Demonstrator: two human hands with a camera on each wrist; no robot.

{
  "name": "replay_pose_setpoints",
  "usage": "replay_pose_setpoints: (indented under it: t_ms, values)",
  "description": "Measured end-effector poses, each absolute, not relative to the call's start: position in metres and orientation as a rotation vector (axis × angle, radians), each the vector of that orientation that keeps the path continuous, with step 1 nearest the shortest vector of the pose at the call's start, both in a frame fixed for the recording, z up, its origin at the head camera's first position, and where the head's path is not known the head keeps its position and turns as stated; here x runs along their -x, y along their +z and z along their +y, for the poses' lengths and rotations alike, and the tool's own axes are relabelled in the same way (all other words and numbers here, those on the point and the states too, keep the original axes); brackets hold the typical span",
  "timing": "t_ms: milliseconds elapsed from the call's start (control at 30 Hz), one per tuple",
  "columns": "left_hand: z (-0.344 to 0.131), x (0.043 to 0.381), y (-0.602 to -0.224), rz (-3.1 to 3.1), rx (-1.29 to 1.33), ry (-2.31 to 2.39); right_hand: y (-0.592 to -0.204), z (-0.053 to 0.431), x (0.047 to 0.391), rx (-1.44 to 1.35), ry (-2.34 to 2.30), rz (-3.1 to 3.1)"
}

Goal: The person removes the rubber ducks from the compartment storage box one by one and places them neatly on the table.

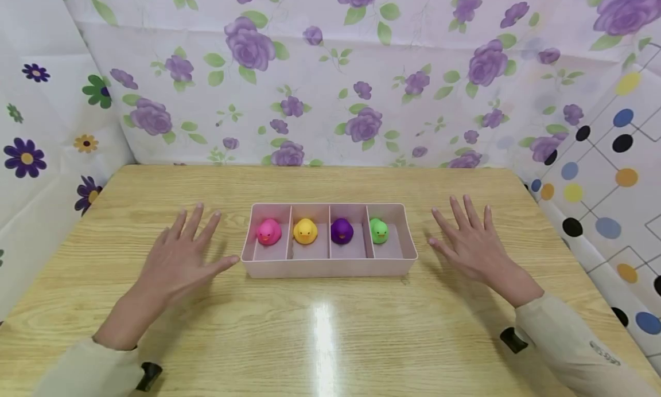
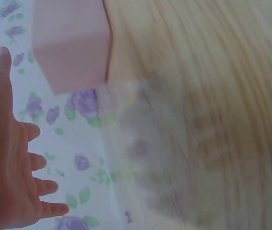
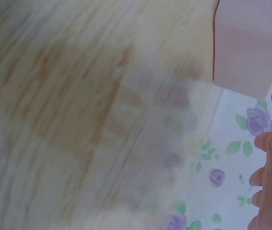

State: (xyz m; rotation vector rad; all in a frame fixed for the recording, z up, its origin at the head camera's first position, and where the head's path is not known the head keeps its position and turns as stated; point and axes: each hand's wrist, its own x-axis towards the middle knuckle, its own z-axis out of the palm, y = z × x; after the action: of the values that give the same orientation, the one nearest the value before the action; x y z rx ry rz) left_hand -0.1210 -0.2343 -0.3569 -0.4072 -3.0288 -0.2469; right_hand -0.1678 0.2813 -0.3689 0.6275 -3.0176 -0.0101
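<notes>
A pale pink box (image 1: 330, 268) with compartments in a row sits on the table between my hands. From left to right its compartments hold a pink rubber duck (image 1: 269, 232), a yellow rubber duck (image 1: 306, 231), a purple rubber duck (image 1: 342, 231) and a green rubber duck (image 1: 379, 230). My left hand (image 1: 179, 258) is spread left of the box, its thumb tip close to the box's left corner. On the other side, my right hand (image 1: 472, 245) has its fingers spread, a little apart from the box. Neither hand holds anything. Both wrist views show the box's outer end wall.
The wooden table (image 1: 330, 185) has a glossy surface with a bright light reflection near the front. Behind it hangs a cloth with purple roses (image 1: 364, 124). Patterned cloths with flowers and dots close off the left and right sides. Dark straps show at both sleeves.
</notes>
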Motion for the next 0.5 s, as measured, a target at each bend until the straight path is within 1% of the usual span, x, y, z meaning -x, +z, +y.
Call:
replay_pose_setpoints:
  t_ms: [267,500]
  values:
    - [-0.212,0.11,-0.35,-3.106,0.33,-0.665,-0.369,0.277,0.17,-0.691,0.097,-3.026]
    - [-0.198,0.114,-0.356,-3.045,0.277,-0.988,-0.363,0.268,0.17,-0.763,0.267,-3.052]
